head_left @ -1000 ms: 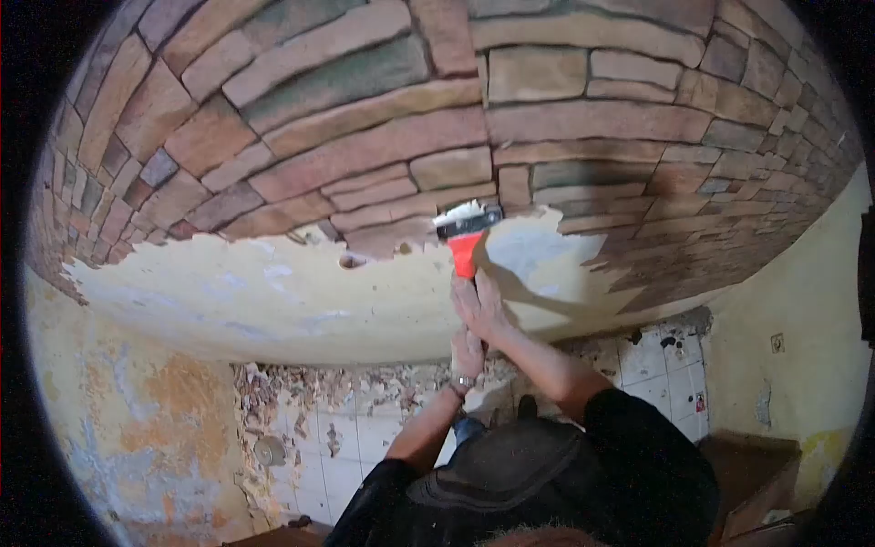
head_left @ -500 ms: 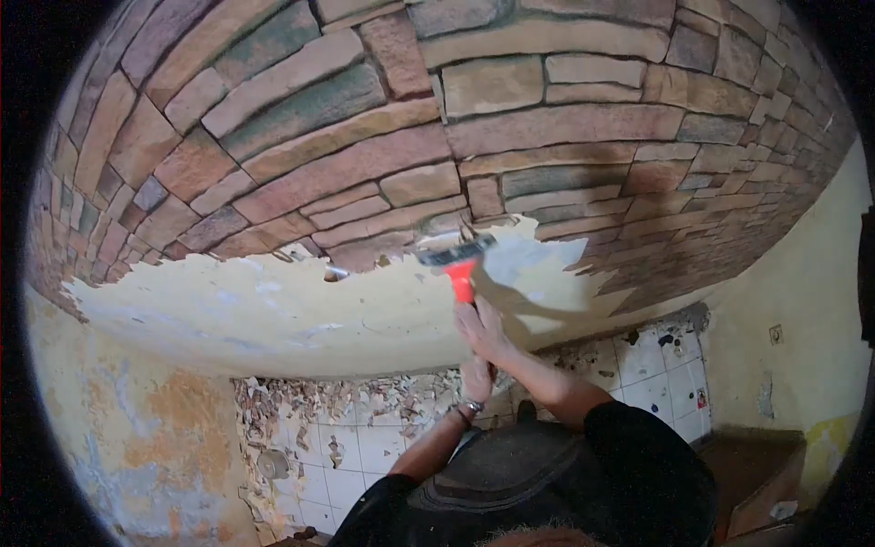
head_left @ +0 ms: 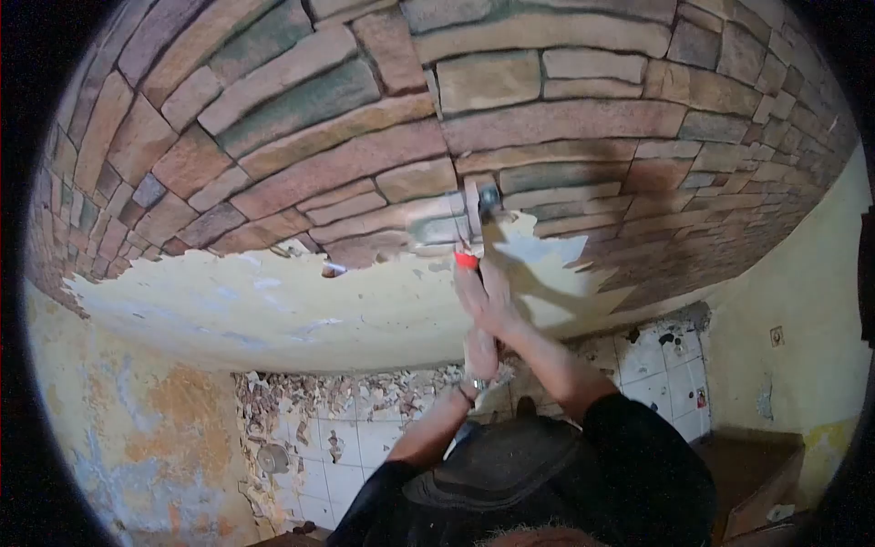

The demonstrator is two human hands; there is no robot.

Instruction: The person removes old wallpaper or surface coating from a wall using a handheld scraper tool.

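Both of my hands grip a long-handled scraper (head_left: 466, 260) with a red neck. My right hand (head_left: 493, 296) is closed round the upper handle, just below the red part. Lower down, my left hand (head_left: 480, 354) is wrapped round the handle's lower end. The scraper's head lies against stone-patterned wallpaper (head_left: 565, 123), just above its torn lower edge, and a strip of paper partly covers it. Below that ragged edge shows bare cream wall (head_left: 301, 310) with pale patches.
Torn paper scraps (head_left: 365, 397) litter the white tiled floor (head_left: 342, 465) at the wall's foot. A round object (head_left: 272, 459) lies at the floor's left. A brown box-like piece (head_left: 752, 460) stands at lower right, near a wall socket (head_left: 777, 335).
The scraper and both hands have moved; the head has gone up from the torn edge onto the patterned paper. A strip of paper now stands over the head.
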